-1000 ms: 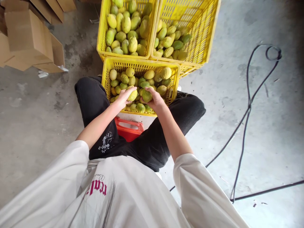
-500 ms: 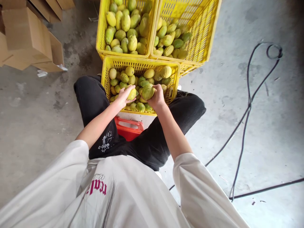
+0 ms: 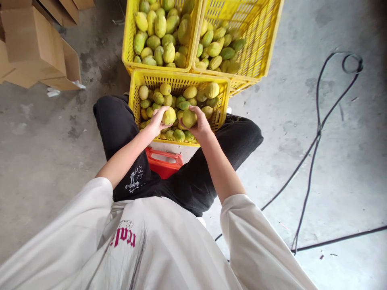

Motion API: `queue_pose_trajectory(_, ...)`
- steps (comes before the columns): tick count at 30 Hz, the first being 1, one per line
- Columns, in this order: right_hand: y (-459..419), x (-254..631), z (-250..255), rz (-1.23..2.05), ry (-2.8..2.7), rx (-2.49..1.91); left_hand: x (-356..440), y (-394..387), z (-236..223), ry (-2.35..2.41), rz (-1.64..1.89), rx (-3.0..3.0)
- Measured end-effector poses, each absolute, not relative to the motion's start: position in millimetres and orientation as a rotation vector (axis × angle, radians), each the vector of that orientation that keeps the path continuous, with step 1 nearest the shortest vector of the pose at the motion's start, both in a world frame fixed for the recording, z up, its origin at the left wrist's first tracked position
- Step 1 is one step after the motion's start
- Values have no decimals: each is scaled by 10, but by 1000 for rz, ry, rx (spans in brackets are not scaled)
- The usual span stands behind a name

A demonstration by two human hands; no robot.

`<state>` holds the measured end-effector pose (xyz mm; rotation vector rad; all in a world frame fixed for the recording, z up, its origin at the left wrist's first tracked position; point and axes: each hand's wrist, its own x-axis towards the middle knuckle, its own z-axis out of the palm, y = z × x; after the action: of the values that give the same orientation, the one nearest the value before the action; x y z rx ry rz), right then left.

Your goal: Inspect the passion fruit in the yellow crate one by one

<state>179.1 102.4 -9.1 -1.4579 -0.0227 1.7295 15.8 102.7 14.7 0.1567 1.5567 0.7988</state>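
Note:
My left hand [image 3: 157, 121] is closed around the side of a yellow-green papaya [image 3: 169, 116]. A second, greener papaya [image 3: 189, 118] sits in my right hand [image 3: 200, 123], with the thumb over its top and fingers underneath. The two fruits are held side by side, a small gap apart, above the near yellow crate [image 3: 224, 117]. Inside that crate lie many more green and yellow papayas [image 3: 179, 135]. My hands and the held fruits hide part of the pile.
Behind the near crate stand a left yellow crate [image 3: 128, 40] full of papayas and a right yellow crate [image 3: 266, 44] partly filled. A red plastic object [image 3: 165, 169] lies between my legs. Cardboard boxes [image 3: 36, 44] are at far left; a black cable [image 3: 317, 137] runs over the floor at right.
Both hands have kept hold of their papayas over the near crate. The right papaya was raised and turned, then tipped end-up; the left one has also been turned within the hand.

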Motion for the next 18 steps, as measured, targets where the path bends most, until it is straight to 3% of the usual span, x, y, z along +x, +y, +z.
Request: queue_pose_trajectory(18, 1055, 1770, -9, 1653, 165, -1370, 168, 1030, 121, 1500, 785, 156)
